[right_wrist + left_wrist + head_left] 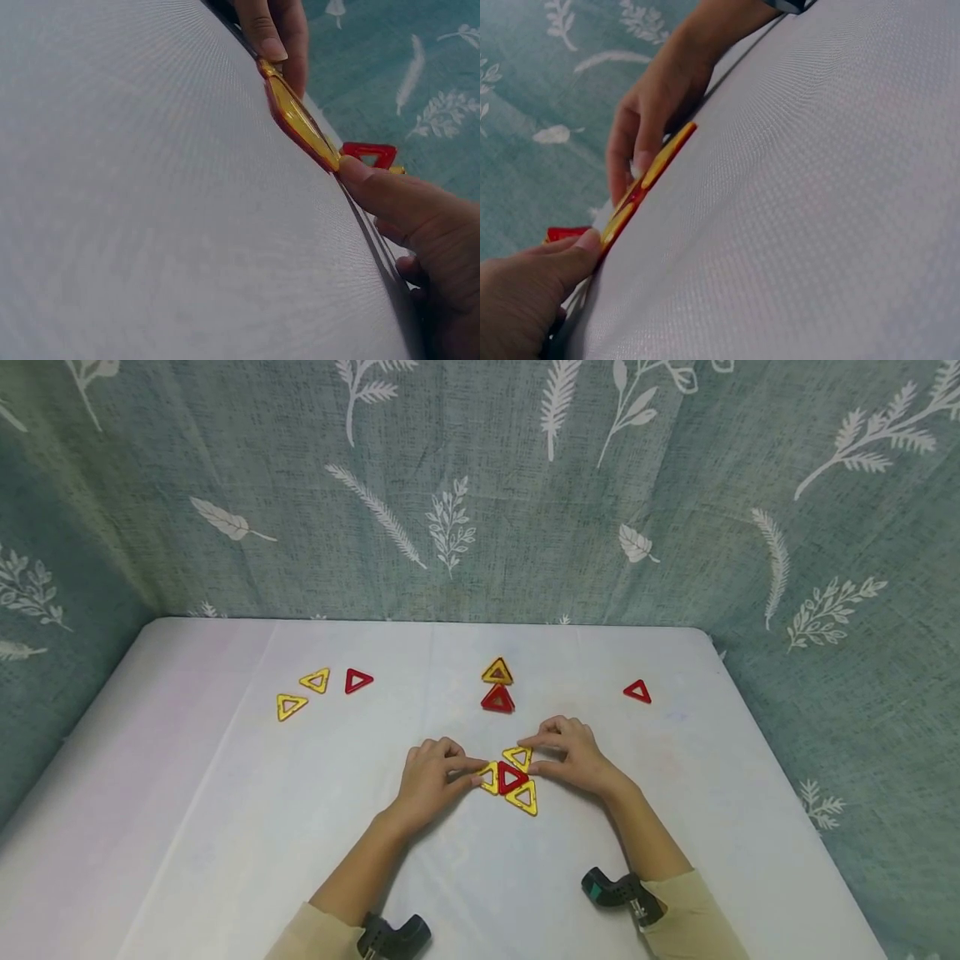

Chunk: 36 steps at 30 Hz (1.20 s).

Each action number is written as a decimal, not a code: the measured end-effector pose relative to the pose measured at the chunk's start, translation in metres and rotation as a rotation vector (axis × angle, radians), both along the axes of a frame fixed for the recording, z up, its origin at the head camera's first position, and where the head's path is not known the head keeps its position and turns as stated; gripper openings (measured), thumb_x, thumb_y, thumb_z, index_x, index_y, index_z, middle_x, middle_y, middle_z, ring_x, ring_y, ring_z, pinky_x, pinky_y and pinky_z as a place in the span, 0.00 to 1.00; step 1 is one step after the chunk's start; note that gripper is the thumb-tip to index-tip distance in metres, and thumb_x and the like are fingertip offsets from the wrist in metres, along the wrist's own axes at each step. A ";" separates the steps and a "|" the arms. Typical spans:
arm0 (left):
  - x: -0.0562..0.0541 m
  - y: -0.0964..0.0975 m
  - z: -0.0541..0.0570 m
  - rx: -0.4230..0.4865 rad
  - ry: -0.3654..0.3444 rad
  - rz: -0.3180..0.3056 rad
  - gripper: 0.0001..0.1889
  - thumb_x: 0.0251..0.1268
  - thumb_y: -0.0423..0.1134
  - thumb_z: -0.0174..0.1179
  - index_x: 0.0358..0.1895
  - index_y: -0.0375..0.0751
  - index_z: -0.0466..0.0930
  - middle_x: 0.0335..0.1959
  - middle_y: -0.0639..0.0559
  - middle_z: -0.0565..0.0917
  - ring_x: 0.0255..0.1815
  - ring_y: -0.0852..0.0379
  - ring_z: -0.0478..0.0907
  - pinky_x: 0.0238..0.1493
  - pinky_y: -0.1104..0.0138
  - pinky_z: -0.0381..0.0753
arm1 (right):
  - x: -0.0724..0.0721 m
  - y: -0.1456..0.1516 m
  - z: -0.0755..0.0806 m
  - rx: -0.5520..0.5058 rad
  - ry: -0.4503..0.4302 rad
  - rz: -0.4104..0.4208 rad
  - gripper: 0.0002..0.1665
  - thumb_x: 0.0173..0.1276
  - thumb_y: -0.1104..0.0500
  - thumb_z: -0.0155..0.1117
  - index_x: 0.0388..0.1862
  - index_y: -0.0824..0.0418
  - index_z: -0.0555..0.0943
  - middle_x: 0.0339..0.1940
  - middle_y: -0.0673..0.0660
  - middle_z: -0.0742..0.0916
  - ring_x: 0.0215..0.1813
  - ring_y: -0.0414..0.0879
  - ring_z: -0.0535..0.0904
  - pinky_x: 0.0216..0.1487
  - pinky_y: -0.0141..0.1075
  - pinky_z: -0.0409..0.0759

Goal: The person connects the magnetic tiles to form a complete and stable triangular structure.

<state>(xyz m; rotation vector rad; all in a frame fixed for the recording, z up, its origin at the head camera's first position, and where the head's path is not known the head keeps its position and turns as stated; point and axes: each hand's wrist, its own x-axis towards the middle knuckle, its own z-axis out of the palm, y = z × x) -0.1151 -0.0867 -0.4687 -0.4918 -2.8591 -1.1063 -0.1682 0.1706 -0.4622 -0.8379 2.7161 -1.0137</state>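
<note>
Flat on the table, a red triangle tile (502,778) has three yellow ones set against its sides. My left hand (433,779) pinches the left yellow triangle tile (495,787) at its outer corner between thumb and index finger. With thumb and index finger, my right hand (573,757) grips the upper right yellow triangle tile (513,760), fingertip at its top corner, thumb near the red tile's tip. The lower yellow triangle tile (533,798) lies nearer me, untouched. From the left wrist, the joined tiles (658,166) appear nearly edge-on, a hand at each end.
Behind the hands lie a stack of red triangles (497,706) and a stack of yellow triangles (497,679). Two yellow triangles (281,707) and a red one (349,682) sit at back left, another red triangle (637,697) at back right. A leaf-patterned curtain (480,593) borders the white table (225,860).
</note>
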 end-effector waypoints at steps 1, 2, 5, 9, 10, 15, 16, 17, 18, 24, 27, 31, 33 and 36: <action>0.000 0.000 0.000 -0.001 0.000 -0.001 0.12 0.55 0.47 0.68 0.44 0.55 0.87 0.34 0.58 0.73 0.40 0.58 0.65 0.45 0.60 0.61 | -0.001 0.000 -0.001 0.002 0.012 0.017 0.21 0.56 0.51 0.72 0.51 0.49 0.84 0.45 0.51 0.76 0.49 0.46 0.66 0.49 0.45 0.60; 0.000 0.000 0.000 -0.002 -0.001 -0.001 0.12 0.55 0.47 0.68 0.44 0.55 0.87 0.35 0.58 0.73 0.40 0.59 0.65 0.45 0.61 0.61 | -0.001 0.001 -0.001 0.004 0.022 0.032 0.21 0.56 0.51 0.72 0.50 0.48 0.84 0.45 0.50 0.76 0.49 0.46 0.66 0.49 0.45 0.60; 0.000 -0.001 0.000 -0.001 -0.003 -0.003 0.12 0.55 0.46 0.67 0.44 0.55 0.87 0.34 0.58 0.73 0.40 0.59 0.65 0.44 0.61 0.61 | -0.002 0.002 -0.002 0.000 0.036 0.064 0.21 0.55 0.51 0.72 0.50 0.48 0.85 0.46 0.50 0.76 0.49 0.46 0.66 0.49 0.45 0.59; -0.001 0.000 0.000 0.002 0.005 -0.003 0.11 0.55 0.46 0.68 0.43 0.55 0.88 0.34 0.58 0.73 0.40 0.58 0.65 0.45 0.60 0.61 | -0.002 0.004 -0.002 -0.013 0.030 0.070 0.23 0.52 0.49 0.74 0.49 0.47 0.85 0.46 0.49 0.76 0.50 0.46 0.66 0.49 0.45 0.59; -0.001 0.000 0.000 0.003 0.008 -0.002 0.11 0.55 0.46 0.68 0.43 0.55 0.88 0.34 0.58 0.73 0.40 0.58 0.65 0.45 0.60 0.61 | -0.002 0.004 -0.002 -0.016 0.026 0.065 0.23 0.51 0.49 0.74 0.49 0.47 0.85 0.46 0.49 0.76 0.50 0.46 0.66 0.49 0.45 0.59; -0.001 0.001 0.000 -0.022 0.034 0.003 0.18 0.45 0.51 0.73 0.44 0.56 0.87 0.35 0.58 0.74 0.40 0.59 0.66 0.44 0.61 0.61 | -0.001 0.003 -0.002 -0.026 0.013 0.035 0.22 0.49 0.50 0.76 0.47 0.48 0.86 0.47 0.50 0.77 0.51 0.47 0.67 0.51 0.46 0.60; 0.000 0.002 0.000 -0.029 0.039 0.002 0.20 0.43 0.53 0.74 0.44 0.56 0.87 0.35 0.58 0.74 0.40 0.59 0.66 0.43 0.61 0.61 | 0.000 0.002 -0.002 -0.027 0.007 0.026 0.23 0.49 0.50 0.77 0.46 0.48 0.86 0.47 0.49 0.77 0.52 0.47 0.67 0.51 0.46 0.60; 0.000 0.002 0.000 -0.040 0.042 0.002 0.22 0.41 0.54 0.75 0.44 0.57 0.87 0.35 0.58 0.74 0.40 0.59 0.67 0.43 0.61 0.61 | 0.000 0.002 -0.002 -0.027 0.004 0.019 0.23 0.48 0.50 0.77 0.46 0.48 0.86 0.47 0.50 0.77 0.52 0.47 0.67 0.51 0.46 0.60; 0.000 0.003 0.000 -0.045 0.044 0.003 0.23 0.39 0.55 0.75 0.44 0.57 0.87 0.35 0.58 0.74 0.40 0.59 0.67 0.43 0.62 0.61 | 0.001 0.002 -0.002 -0.027 0.003 0.012 0.23 0.48 0.50 0.77 0.46 0.48 0.86 0.47 0.50 0.77 0.52 0.47 0.67 0.51 0.46 0.60; 0.001 0.005 0.001 -0.044 0.050 0.017 0.23 0.39 0.55 0.75 0.44 0.56 0.87 0.36 0.57 0.75 0.41 0.58 0.67 0.44 0.61 0.62 | 0.006 -0.003 -0.003 -0.041 0.042 0.006 0.24 0.46 0.49 0.78 0.45 0.49 0.86 0.47 0.51 0.78 0.52 0.48 0.68 0.51 0.46 0.61; 0.002 0.005 0.001 -0.028 0.045 0.036 0.21 0.41 0.53 0.75 0.43 0.54 0.87 0.37 0.56 0.75 0.42 0.57 0.67 0.45 0.60 0.63 | 0.009 -0.005 -0.004 -0.038 0.072 -0.007 0.24 0.46 0.48 0.78 0.44 0.49 0.86 0.46 0.50 0.78 0.50 0.47 0.68 0.50 0.46 0.62; 0.002 0.006 0.002 0.000 0.040 0.078 0.20 0.42 0.49 0.76 0.42 0.51 0.86 0.39 0.54 0.74 0.44 0.55 0.66 0.46 0.59 0.65 | 0.011 -0.007 -0.007 -0.049 0.107 -0.031 0.23 0.45 0.48 0.79 0.43 0.49 0.86 0.45 0.51 0.79 0.49 0.46 0.68 0.49 0.45 0.62; 0.001 0.006 0.002 0.013 0.032 0.104 0.20 0.42 0.48 0.76 0.43 0.50 0.86 0.40 0.53 0.73 0.46 0.54 0.65 0.46 0.59 0.67 | 0.012 -0.008 -0.008 -0.053 0.136 -0.038 0.23 0.44 0.49 0.79 0.41 0.50 0.85 0.45 0.51 0.79 0.48 0.46 0.69 0.49 0.45 0.63; 0.001 0.007 0.002 0.015 0.010 0.139 0.22 0.43 0.47 0.75 0.46 0.48 0.84 0.44 0.51 0.71 0.49 0.52 0.64 0.47 0.59 0.69 | 0.014 -0.009 -0.009 -0.037 0.182 -0.050 0.23 0.44 0.48 0.79 0.40 0.51 0.84 0.45 0.51 0.79 0.48 0.46 0.70 0.49 0.45 0.64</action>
